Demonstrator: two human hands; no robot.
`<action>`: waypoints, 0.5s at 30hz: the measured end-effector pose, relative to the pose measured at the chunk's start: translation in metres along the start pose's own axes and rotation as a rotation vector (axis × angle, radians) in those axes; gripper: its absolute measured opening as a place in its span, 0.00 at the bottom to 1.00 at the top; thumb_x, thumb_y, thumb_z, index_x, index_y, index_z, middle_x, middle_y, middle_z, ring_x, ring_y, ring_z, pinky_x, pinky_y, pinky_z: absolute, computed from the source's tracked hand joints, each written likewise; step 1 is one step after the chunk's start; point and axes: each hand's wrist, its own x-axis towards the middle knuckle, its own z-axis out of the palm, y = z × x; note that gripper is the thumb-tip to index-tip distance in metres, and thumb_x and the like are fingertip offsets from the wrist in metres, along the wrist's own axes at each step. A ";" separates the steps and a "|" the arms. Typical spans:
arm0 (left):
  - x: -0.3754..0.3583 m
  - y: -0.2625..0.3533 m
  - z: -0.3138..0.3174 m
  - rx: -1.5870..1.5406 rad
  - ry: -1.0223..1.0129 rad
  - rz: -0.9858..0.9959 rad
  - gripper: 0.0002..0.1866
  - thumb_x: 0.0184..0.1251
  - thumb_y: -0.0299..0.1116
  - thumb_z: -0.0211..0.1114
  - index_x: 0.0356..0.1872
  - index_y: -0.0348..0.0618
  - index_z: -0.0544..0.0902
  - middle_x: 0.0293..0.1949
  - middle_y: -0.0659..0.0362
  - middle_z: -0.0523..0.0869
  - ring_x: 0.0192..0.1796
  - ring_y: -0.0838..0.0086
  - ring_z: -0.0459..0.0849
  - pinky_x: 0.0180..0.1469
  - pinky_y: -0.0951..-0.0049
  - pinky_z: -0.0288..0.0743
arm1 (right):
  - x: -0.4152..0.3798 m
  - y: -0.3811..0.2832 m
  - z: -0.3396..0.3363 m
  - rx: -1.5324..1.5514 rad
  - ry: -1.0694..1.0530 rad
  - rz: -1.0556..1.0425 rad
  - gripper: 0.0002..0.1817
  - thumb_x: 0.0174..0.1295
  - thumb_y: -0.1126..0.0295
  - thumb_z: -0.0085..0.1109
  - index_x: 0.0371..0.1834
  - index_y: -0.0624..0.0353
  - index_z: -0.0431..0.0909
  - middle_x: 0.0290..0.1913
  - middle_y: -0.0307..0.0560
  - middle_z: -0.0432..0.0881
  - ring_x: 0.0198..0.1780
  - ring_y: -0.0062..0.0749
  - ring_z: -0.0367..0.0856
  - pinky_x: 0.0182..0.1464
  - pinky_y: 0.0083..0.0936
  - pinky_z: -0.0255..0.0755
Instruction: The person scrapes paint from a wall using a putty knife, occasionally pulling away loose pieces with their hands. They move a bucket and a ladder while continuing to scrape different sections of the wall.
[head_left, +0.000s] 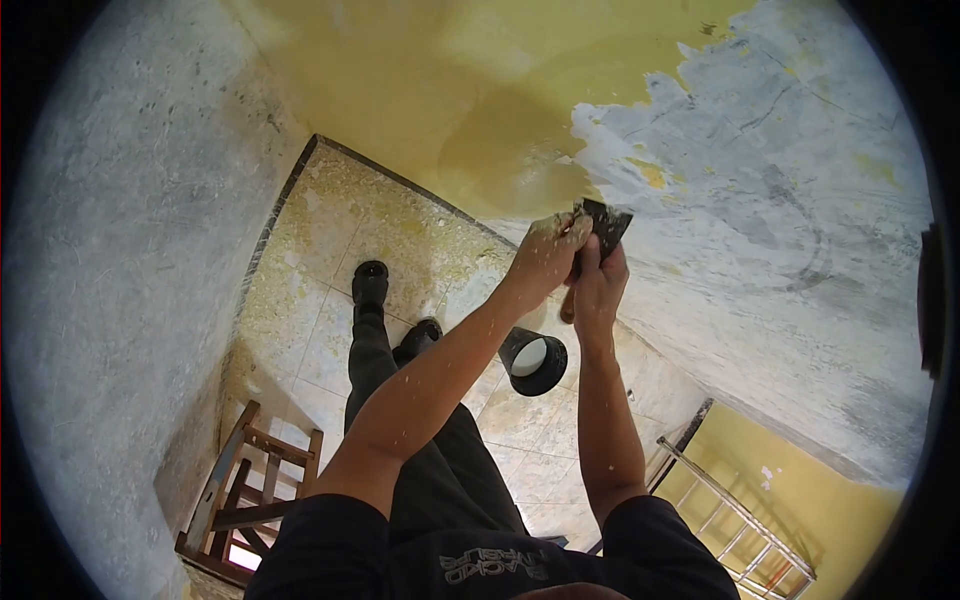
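Note:
A paint scraper with a dark, flake-covered blade [608, 226] and a brown handle [568, 306] is held up in front of the wall. My right hand [603, 283] is wrapped around it just below the blade. From the left, my left hand [545, 258] meets the scraper, its fingers closed at the blade's near side. Behind both hands, the wall carries yellow paint [520, 150] next to a bared grey-white patch [730, 170]; the blade overlaps the border between them.
A black bucket [541, 384] with white contents stands on the tiled floor below my hands. Paint flakes [310, 215] litter the tiles. A wooden stool [262, 440] is at lower left, and a metal ladder [740, 515] leans at lower right. My shoes [370, 285] are on the floor.

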 end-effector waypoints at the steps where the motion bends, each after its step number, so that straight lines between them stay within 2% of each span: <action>1: 0.006 0.001 0.002 -0.153 -0.013 -0.014 0.12 0.69 0.42 0.56 0.36 0.43 0.76 0.27 0.64 0.76 0.25 0.80 0.72 0.28 0.77 0.69 | 0.008 0.003 0.006 -0.082 0.082 -0.118 0.10 0.67 0.67 0.49 0.36 0.63 0.73 0.22 0.42 0.78 0.22 0.25 0.76 0.24 0.22 0.68; 2: 0.011 0.004 0.004 -0.307 -0.025 -0.025 0.13 0.69 0.43 0.56 0.37 0.43 0.76 0.29 0.63 0.77 0.28 0.79 0.74 0.30 0.76 0.70 | 0.012 0.002 0.010 -0.085 0.076 -0.120 0.10 0.67 0.67 0.49 0.36 0.63 0.73 0.22 0.42 0.78 0.22 0.25 0.76 0.24 0.22 0.68; 3: 0.017 0.007 0.007 -0.385 -0.018 -0.075 0.13 0.70 0.42 0.55 0.38 0.43 0.76 0.33 0.62 0.78 0.34 0.78 0.75 0.35 0.74 0.71 | 0.017 -0.001 0.011 -0.234 0.146 -0.217 0.10 0.67 0.66 0.50 0.36 0.64 0.72 0.22 0.46 0.79 0.22 0.31 0.79 0.24 0.25 0.69; 4: 0.025 0.006 0.008 -0.392 -0.016 -0.074 0.13 0.70 0.42 0.55 0.38 0.43 0.76 0.33 0.62 0.78 0.34 0.78 0.75 0.35 0.74 0.71 | 0.021 -0.002 0.012 -0.385 0.218 -0.314 0.11 0.67 0.66 0.50 0.36 0.64 0.72 0.22 0.50 0.81 0.23 0.38 0.82 0.24 0.28 0.70; 5: 0.033 0.004 0.010 -0.403 -0.029 -0.100 0.13 0.70 0.42 0.54 0.39 0.42 0.76 0.33 0.62 0.78 0.35 0.78 0.75 0.36 0.74 0.71 | 0.026 -0.001 0.010 -0.486 0.250 -0.358 0.12 0.65 0.64 0.51 0.36 0.65 0.72 0.23 0.57 0.80 0.25 0.51 0.82 0.25 0.36 0.71; 7: 0.040 0.003 0.013 -0.422 -0.052 -0.116 0.13 0.70 0.41 0.54 0.39 0.42 0.76 0.34 0.61 0.79 0.35 0.77 0.76 0.38 0.74 0.72 | 0.029 -0.003 0.010 -0.592 0.272 -0.382 0.12 0.65 0.64 0.51 0.36 0.64 0.71 0.22 0.59 0.80 0.25 0.54 0.80 0.24 0.39 0.70; 9: 0.042 0.006 0.017 -0.435 0.067 0.014 0.13 0.70 0.40 0.54 0.39 0.40 0.77 0.34 0.60 0.80 0.36 0.77 0.76 0.41 0.74 0.71 | 0.038 -0.008 0.014 -0.690 0.300 -0.407 0.12 0.65 0.64 0.51 0.36 0.64 0.71 0.22 0.60 0.79 0.25 0.57 0.79 0.24 0.42 0.70; 11: 0.051 0.009 0.011 -0.471 0.044 -0.024 0.13 0.70 0.40 0.54 0.39 0.39 0.77 0.34 0.60 0.79 0.36 0.78 0.76 0.42 0.75 0.71 | 0.048 -0.009 0.021 -0.833 0.306 -0.439 0.11 0.64 0.64 0.51 0.35 0.63 0.71 0.20 0.61 0.78 0.24 0.60 0.78 0.24 0.46 0.68; 15: 0.050 -0.002 0.000 -0.426 0.033 -0.047 0.12 0.71 0.38 0.53 0.38 0.40 0.77 0.34 0.61 0.79 0.36 0.79 0.75 0.41 0.75 0.71 | 0.039 -0.003 0.026 -0.785 0.284 -0.442 0.11 0.64 0.64 0.52 0.32 0.63 0.69 0.17 0.62 0.76 0.23 0.61 0.76 0.23 0.48 0.65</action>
